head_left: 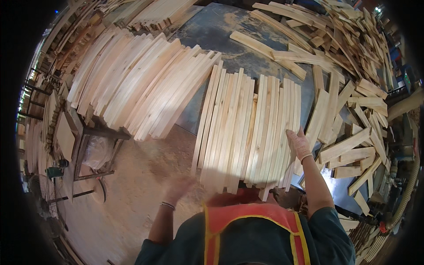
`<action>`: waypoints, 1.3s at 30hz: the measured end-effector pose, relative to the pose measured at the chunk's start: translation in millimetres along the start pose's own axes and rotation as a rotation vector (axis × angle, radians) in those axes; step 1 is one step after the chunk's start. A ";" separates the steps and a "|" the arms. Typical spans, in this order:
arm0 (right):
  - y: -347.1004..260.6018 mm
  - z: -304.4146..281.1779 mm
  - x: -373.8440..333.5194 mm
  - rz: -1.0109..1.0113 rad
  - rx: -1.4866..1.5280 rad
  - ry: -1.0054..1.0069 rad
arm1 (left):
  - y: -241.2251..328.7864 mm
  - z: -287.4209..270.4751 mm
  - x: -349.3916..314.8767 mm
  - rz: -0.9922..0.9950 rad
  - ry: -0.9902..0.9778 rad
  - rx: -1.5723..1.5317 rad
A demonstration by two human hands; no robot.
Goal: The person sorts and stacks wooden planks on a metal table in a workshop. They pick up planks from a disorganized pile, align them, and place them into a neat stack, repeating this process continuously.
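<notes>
In front of me a row of long pale wooden strips (234, 128) lies side by side, their near ends jutting unevenly toward my body. My right hand (299, 143), in a light glove, rests against the right side of this row, thumb over the outer strips and fingers along the edge. Near the row's lower left corner, my left hand (181, 187) is smeared by motion, so its fingers cannot be made out. A larger bundle of similar strips (141, 81) lies farther left.
Loose boards (353, 145) lie jumbled on the right, below a high heap of offcuts (349, 39). A dark metal tabletop (212, 26) dusted with sawdust carries the wood. On the left stand a metal frame (101, 132) and a fan (39, 190); a hose (410, 185) hangs at right.
</notes>
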State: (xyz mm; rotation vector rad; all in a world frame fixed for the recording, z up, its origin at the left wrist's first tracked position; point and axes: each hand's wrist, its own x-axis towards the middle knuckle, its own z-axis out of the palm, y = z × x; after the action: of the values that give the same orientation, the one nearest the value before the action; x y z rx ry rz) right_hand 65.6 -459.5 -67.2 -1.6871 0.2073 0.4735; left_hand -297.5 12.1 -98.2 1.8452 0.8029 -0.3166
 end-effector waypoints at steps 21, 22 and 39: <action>-39.0 -15.5 18.9 0.153 0.265 -0.105 | 257.2 9.1 96.2 0.335 -0.318 -0.624; -52.7 -11.7 26.6 0.140 0.269 -0.107 | 265.4 2.1 103.5 0.323 -0.259 -0.571; -348.5 182.3 395.6 -0.173 0.144 -0.143 | 497.2 -212.7 579.1 -0.038 -0.532 -0.749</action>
State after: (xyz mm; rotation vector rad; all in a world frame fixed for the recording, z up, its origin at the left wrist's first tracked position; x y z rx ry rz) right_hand 524.4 -169.1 60.6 -1.5085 -0.0089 0.4366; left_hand 425.8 310.8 26.1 0.9775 0.4838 -0.4343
